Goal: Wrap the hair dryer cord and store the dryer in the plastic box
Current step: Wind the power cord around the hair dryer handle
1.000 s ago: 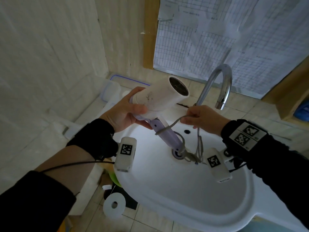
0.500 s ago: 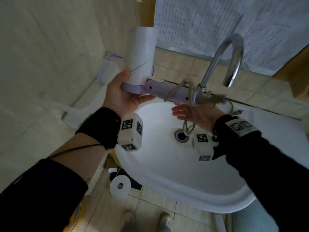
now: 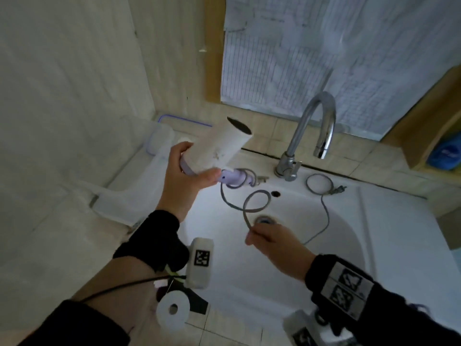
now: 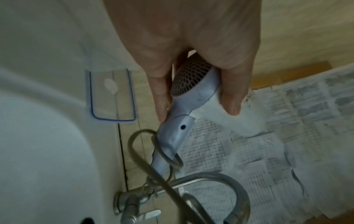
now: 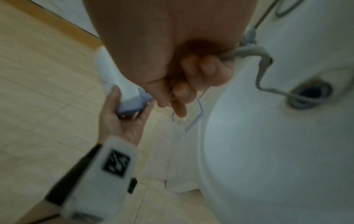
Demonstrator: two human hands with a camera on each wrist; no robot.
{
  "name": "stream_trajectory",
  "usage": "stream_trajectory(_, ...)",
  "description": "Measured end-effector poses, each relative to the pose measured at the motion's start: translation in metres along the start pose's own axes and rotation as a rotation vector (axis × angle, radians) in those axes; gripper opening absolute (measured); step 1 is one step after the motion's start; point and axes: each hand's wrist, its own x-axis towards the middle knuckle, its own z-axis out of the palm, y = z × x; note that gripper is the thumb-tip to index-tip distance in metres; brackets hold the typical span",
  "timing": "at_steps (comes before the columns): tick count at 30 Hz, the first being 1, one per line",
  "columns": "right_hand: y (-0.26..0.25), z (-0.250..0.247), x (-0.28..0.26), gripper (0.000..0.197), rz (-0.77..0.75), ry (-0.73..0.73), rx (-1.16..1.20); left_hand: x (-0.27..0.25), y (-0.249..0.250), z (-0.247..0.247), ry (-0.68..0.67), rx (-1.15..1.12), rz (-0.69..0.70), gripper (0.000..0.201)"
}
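My left hand [image 3: 185, 176] grips the white and lilac hair dryer [image 3: 219, 148] by its rear body, over the sink's left rim, nozzle pointing up and right. In the left wrist view the left hand [image 4: 191, 78] wraps the dryer [image 4: 193, 97] near its grille. The grey cord [image 3: 252, 203] has a turn or two round the lilac handle, then loops down to my right hand [image 3: 269, 238], which pinches it above the drain. The right hand [image 5: 191, 78] curls round the cord [image 5: 260, 66]. The plug [image 3: 336, 189] lies on the sink deck. A clear plastic box [image 3: 159, 141] with a blue rim sits at the back left.
A chrome faucet [image 3: 311, 131] arches over the white sink [image 3: 374, 245] right of the dryer. Paper sheets cover the window behind. A toilet paper roll [image 3: 173, 309] lies on the floor below. A tiled wall closes in the left side.
The dryer has tipped from upright to nozzle up and right. My right hand has dropped from under the handle toward the drain, drawing the cord out into a loop.
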Motion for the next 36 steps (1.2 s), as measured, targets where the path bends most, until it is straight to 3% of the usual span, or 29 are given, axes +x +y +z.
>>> stream_trajectory(2,-0.005,-0.031,-0.017,0.022,-0.095,0.051,-0.209,-0.001,0.006,-0.014,-0.051,0.091,0.021,0.058)
stream_trajectory(7,-0.027,-0.095,-0.040,0.021,-0.187,0.223,-0.265,-0.006,0.024,-0.034,-0.177,0.082,-0.077,0.060)
stream_trajectory(12,-0.041,-0.115,-0.031,0.028,-0.275,0.301,-0.216,-0.011,0.038,-0.032,-0.346,0.061,-0.179,0.062)
stream_trajectory(16,-0.045,-0.123,-0.016,0.020,-0.277,0.351,-0.168,-0.010,0.045,-0.027,-0.443,-0.013,-0.250,0.058)
stream_trajectory(18,-0.045,-0.125,-0.012,0.021,-0.253,0.365,-0.137,-0.009,0.047,-0.024,-0.465,-0.048,-0.266,0.068)
stream_trajectory(26,-0.039,-0.121,0.001,0.028,-0.187,0.414,0.032,-0.006,0.047,-0.016,-0.450,-0.304,-0.313,0.099)
stream_trajectory(36,-0.029,-0.091,0.023,0.025,0.010,0.375,0.350,-0.013,0.029,0.001,-0.283,-0.654,-0.332,0.091)
